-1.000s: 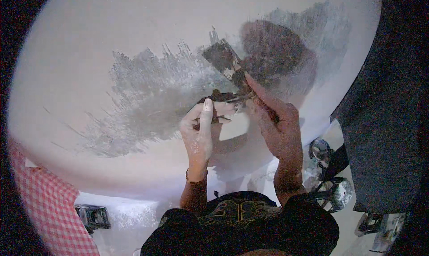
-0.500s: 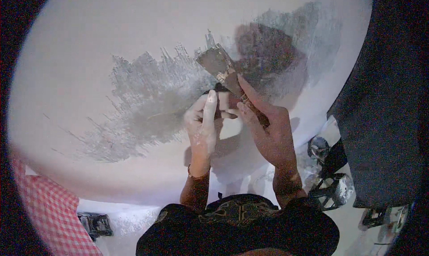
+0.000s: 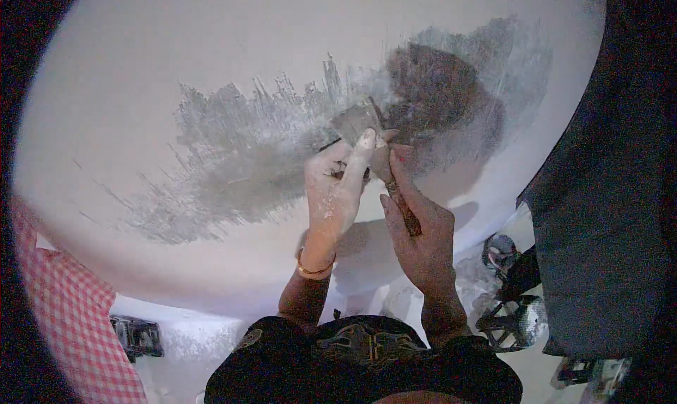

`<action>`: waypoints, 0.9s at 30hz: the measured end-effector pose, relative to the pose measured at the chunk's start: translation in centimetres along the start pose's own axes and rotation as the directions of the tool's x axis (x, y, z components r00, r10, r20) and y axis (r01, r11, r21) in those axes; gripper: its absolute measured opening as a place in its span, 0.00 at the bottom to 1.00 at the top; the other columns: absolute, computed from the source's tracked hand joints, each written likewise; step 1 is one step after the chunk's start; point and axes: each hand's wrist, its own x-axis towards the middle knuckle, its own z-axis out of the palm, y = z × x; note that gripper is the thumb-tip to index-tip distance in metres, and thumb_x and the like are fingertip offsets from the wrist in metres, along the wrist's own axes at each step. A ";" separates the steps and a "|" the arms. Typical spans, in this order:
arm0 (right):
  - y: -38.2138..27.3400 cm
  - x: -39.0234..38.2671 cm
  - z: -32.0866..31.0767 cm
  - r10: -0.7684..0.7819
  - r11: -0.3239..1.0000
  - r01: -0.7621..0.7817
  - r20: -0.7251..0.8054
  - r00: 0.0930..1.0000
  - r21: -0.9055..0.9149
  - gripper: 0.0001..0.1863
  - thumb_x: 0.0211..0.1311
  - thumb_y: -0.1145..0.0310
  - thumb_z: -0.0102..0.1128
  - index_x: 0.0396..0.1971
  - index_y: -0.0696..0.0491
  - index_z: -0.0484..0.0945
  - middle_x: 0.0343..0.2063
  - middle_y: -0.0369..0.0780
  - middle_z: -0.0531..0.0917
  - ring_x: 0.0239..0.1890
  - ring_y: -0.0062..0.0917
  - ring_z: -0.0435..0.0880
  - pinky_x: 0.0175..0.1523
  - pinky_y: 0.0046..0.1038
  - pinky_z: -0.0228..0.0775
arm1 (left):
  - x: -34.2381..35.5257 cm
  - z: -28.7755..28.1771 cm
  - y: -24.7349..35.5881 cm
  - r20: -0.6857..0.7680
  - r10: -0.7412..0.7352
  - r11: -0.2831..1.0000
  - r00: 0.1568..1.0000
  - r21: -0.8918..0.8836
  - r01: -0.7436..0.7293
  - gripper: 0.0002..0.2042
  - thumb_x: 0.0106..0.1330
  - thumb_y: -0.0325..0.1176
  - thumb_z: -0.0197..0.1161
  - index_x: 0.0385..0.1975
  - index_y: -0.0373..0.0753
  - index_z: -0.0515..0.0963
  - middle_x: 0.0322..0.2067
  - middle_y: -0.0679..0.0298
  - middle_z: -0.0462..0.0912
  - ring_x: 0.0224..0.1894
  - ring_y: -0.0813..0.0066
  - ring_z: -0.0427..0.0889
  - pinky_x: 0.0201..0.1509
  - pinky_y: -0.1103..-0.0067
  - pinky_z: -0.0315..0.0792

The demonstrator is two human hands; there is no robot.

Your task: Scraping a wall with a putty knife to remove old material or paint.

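Over a large, pale, curved surface (image 3: 155, 44) with a patch of streaky grey coating (image 3: 233, 157), my right hand (image 3: 423, 242) is closed round the handle of a putty knife (image 3: 381, 160), whose grey-smeared blade points up and left. My left hand (image 3: 331, 199), dusted white, has its thumb lying against that blade and its fingers curled round a dark flat tool (image 3: 340, 172), mostly hidden behind the hand and the knife. A dark shadow falls on the coating at the upper right.
Red-and-white checked cloth (image 3: 77, 319) hangs at the lower left beside a dark object (image 3: 137, 333). Dark fabric (image 3: 592, 263) fills the right side. Near it, below the rim, are metal-and-black fittings (image 3: 518, 323) that I cannot make out clearly.
The putty knife and my right hand have come down, bringing the blade to my left thumb. My left hand has shifted right and reached across onto the blade.
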 end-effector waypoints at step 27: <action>-1.9 0.3 4.7 -0.171 0.918 0.137 -0.061 0.983 -0.373 0.17 0.58 0.69 0.60 0.48 0.55 0.78 0.33 0.49 0.82 0.33 0.47 0.83 0.36 0.38 0.74 | 0.5 -1.0 1.8 -0.106 -0.217 0.879 0.970 -0.453 0.147 0.19 0.75 0.42 0.51 0.40 0.29 0.80 0.19 0.71 0.73 0.18 0.86 0.69 0.20 0.86 0.61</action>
